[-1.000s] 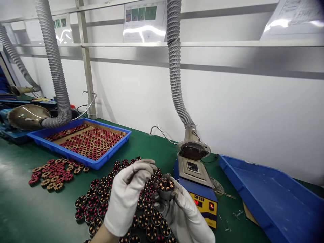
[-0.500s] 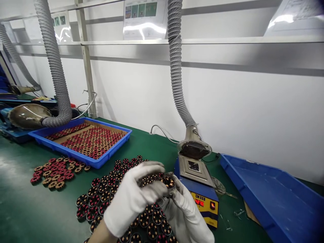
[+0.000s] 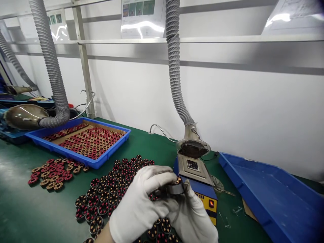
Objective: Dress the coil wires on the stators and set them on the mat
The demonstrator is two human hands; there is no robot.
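Both hands wear white gloves and meet in front of the solder pot. A round part [image 3: 176, 187] with a grey metal rim and copper-coloured windings is held between them, tilted so its side shows. My left hand [image 3: 145, 202] has its fingers closed on the part's left side. From the right, my right hand [image 3: 193, 212] grips the same part between thumb and fingers. Many similar round parts [image 3: 103, 197] with black, red and copper centres lie below and left of the hands. The solder pot [image 3: 199, 184], blue and yellow, stands just behind my right hand.
A blue tray [image 3: 100, 162] of red and tan cores is at the left, with loose cores [image 3: 52, 173] before it. Another blue tray [image 3: 273, 192] stands at the right. A grey hose [image 3: 174, 67] descends to a hood [image 3: 193, 147] over the pot. Small clear pieces [image 3: 237, 211] lie nearby.
My left hand has moved right and closed on the round part. The part has turned from facing the camera to showing its metal side. The view has shifted slightly.
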